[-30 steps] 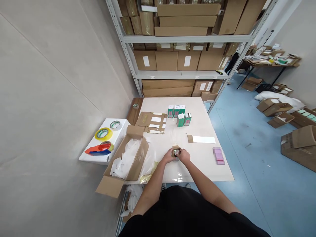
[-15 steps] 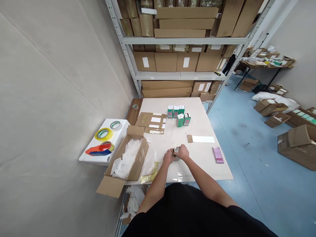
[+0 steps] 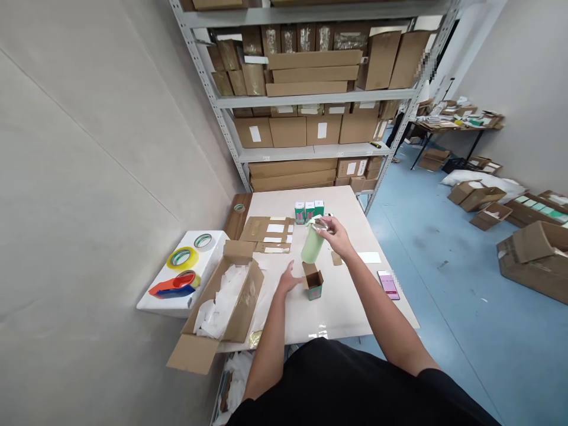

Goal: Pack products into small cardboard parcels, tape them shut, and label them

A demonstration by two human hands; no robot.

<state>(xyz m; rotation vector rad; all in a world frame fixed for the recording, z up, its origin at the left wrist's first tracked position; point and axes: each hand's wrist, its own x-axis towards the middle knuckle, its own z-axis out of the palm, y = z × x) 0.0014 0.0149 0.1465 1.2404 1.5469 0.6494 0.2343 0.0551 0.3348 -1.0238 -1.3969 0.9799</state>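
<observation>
In the head view, your right hand (image 3: 336,234) pinches the rim of a pale green bottle (image 3: 312,247) between thumb and fingers. The bottle leans, its top toward that hand and its base toward your left side. A light green strip sits at its top; whether the base touches the tabletop (image 3: 295,319) cannot be told.

Your left hand (image 3: 289,279) holds nothing, its fingers spread and its thumb stretched toward a small green carton (image 3: 315,292) just to its right. The carton stands upright, its top flap raised and its brown inside showing. Whether your thumb touches it is unclear.

Beyond your right hand, a row of green product boxes (image 3: 309,213) stands side by side. To that hand's right and nearer to you lie a white paper strip (image 3: 370,257) and, by the tabletop's edge, a smartphone (image 3: 389,285) with a pink screen.

Beyond your left hand and slightly to its left lies a flattened cardboard sheet (image 3: 262,229) with white labels. Farther left of this hand, a long cardboard box (image 3: 249,291) gapes, filled with crumpled white paper (image 3: 226,300). Past it are a yellow tape roll (image 3: 194,258) and a red-and-blue tape dispenser (image 3: 174,289).
</observation>
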